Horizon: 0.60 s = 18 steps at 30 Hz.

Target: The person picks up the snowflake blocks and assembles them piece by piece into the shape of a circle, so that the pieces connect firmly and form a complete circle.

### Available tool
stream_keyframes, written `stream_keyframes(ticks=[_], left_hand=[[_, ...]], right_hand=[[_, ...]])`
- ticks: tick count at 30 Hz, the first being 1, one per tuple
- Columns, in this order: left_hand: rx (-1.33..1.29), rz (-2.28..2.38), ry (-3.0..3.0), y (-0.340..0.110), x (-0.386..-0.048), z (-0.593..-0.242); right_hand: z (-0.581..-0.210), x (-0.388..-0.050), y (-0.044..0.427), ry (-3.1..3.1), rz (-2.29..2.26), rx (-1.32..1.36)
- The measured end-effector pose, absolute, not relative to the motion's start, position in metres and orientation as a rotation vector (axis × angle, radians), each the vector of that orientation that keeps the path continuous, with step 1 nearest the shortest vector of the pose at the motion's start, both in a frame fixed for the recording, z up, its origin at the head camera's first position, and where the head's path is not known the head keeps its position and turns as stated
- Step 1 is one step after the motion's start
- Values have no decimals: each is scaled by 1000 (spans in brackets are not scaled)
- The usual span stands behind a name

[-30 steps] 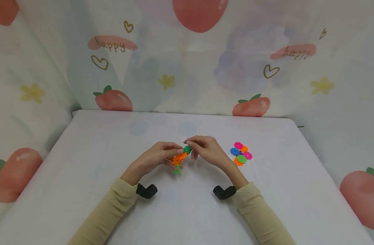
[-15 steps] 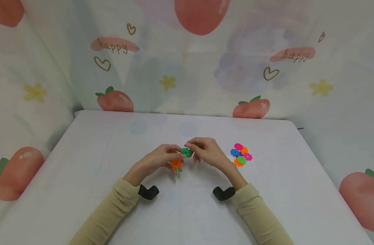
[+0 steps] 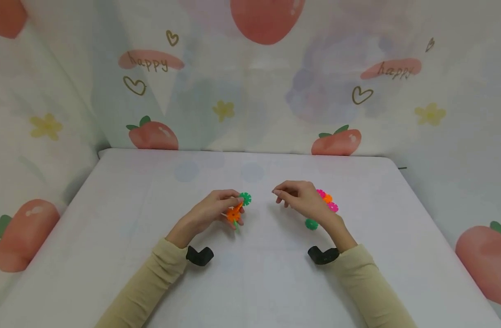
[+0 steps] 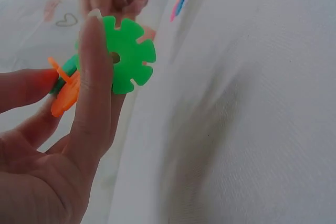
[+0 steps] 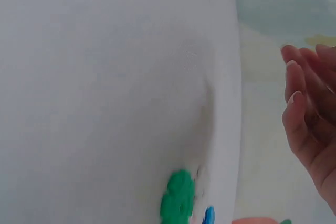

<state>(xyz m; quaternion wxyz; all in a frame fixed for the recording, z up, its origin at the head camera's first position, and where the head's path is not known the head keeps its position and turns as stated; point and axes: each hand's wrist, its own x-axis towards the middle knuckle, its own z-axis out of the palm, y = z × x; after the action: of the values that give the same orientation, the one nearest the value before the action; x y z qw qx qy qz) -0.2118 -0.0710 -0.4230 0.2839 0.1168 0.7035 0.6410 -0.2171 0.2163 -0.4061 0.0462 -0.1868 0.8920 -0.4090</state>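
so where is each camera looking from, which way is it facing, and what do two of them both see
Head: worn on the head, facing forward and down at the table and backdrop; both sleeves, the left hand and right hand show.
Left wrist: on that wrist, facing along the left hand; the right hand shows at the top.
Right wrist: on that wrist, facing across the table; the right hand shows at the right edge.
Shared: head and left wrist both see the linked discs in the left hand.
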Motion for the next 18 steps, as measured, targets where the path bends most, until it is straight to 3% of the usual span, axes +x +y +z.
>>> stream_keyframes(ticks=[10,18], left_hand=[[368,1755,1916,-75,-211,-419],[350,1793,1914,-77,-210,-417]], right_hand=[[-407,-206,280,2922,-951,-478],[-414,-212,299,2971,-817,-406]])
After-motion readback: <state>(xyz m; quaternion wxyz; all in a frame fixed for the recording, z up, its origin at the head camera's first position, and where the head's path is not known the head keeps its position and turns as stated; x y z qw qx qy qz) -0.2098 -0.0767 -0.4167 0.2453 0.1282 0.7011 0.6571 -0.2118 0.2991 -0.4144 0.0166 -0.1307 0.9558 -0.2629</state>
